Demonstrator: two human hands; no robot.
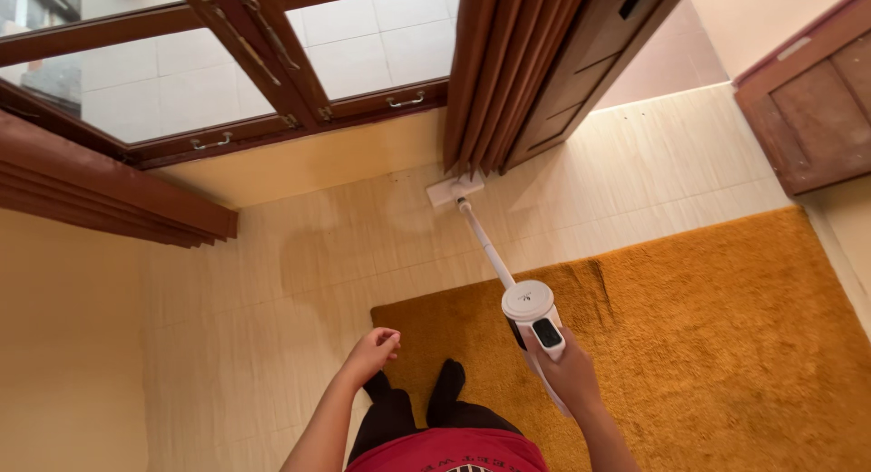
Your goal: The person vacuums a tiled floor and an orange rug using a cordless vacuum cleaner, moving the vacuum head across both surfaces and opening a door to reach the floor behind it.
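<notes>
My right hand point(570, 370) grips the handle of a white stick vacuum cleaner point(532, 310). Its thin white tube runs forward to the flat floor head point(453, 190), which rests on the pale tiled floor point(299, 254) by the foot of the brown curtain point(494, 68). My left hand point(372, 349) hangs free beside me with the fingers loosely curled, holding nothing. My dark-socked feet stand at the near edge of the orange rug point(708, 336).
A wooden-framed window point(245, 82) with metal handles fills the wall ahead. A dark wooden door point(590, 73) stands open beyond the curtain. A wooden cabinet point(812, 104) sits at the right. The rug's corner near the vacuum is rumpled.
</notes>
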